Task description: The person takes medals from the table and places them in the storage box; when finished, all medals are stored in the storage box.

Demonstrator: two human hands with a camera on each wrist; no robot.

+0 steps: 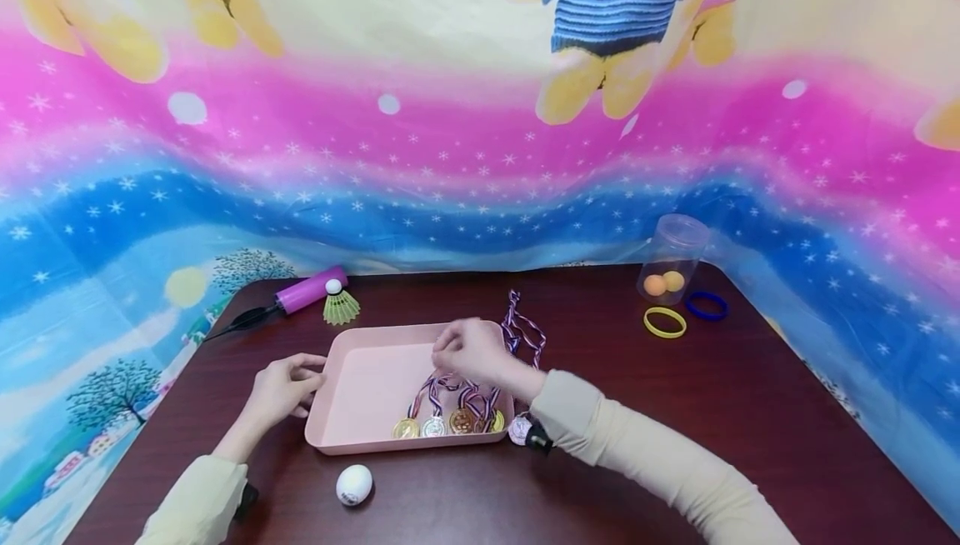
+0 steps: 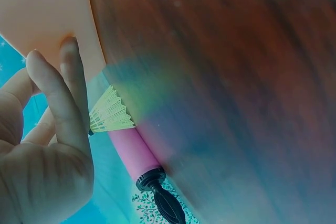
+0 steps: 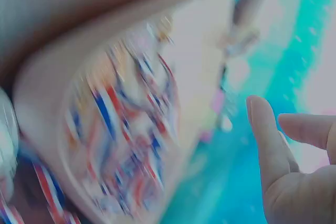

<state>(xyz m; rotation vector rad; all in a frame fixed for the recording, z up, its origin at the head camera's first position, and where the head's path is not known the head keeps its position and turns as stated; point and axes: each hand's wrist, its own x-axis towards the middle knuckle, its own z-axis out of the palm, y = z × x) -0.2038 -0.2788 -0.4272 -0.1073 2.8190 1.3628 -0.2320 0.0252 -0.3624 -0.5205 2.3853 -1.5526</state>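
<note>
My left hand [image 1: 277,387] is at the left side of a pink tray [image 1: 352,399], its fingertips at the wall and the fingers mostly straight. Over the tray's right half hovers my right hand [image 1: 477,353]; in the right wrist view its thumb and forefinger show nothing between them. Several gold, silver and bronze medals [image 1: 461,422] lie along the tray's near right side, their striped ribbons bunched behind them, partly hidden by the right hand. Outside the tray's right wall lies a silver medal [image 1: 519,430]. A striped ribbon [image 1: 514,312] trails on the table behind that wall.
A white ball [image 1: 354,485] lies in front of the tray. A yellow-green shuttlecock [image 1: 342,309] and a purple hand pump [image 1: 309,290] lie back left. Back right stands a clear jar [image 1: 677,249] with two orange balls, beside yellow [image 1: 664,334] and blue [image 1: 707,317] wristbands.
</note>
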